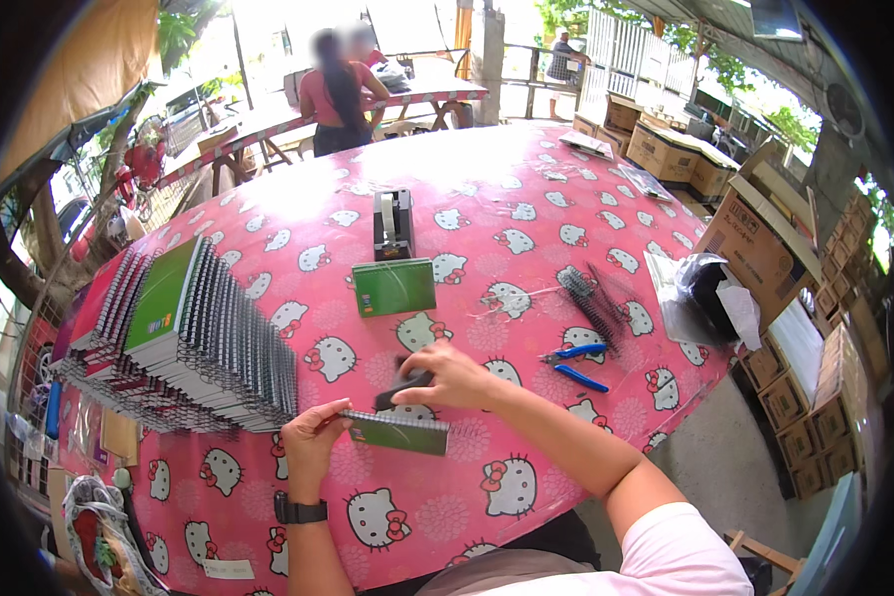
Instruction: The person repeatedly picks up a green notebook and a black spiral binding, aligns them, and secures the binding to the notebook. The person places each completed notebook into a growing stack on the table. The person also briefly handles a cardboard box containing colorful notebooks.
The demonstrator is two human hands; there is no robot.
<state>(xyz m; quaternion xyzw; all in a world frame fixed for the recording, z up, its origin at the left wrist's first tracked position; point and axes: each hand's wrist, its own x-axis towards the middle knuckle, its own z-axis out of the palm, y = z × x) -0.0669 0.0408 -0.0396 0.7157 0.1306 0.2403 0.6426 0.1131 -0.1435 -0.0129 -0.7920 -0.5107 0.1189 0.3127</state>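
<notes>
My left hand pinches the left end of a small green spiral notebook, tilted up near the table's front. A dark wristwatch is on that wrist. Just beyond the notebook, my right hand is closed on a small black object, whose kind I cannot make out. Farther off lies a stack of green notepads, with a black tape dispenser behind it. To my left stand tall piles of spiral notebooks, with green and red covers.
Blue-handled pliers and loose black spiral wires lie on the pink patterned tablecloth at right. Cardboard boxes line the right side. A plastic bag sits at lower left. People are at a far table.
</notes>
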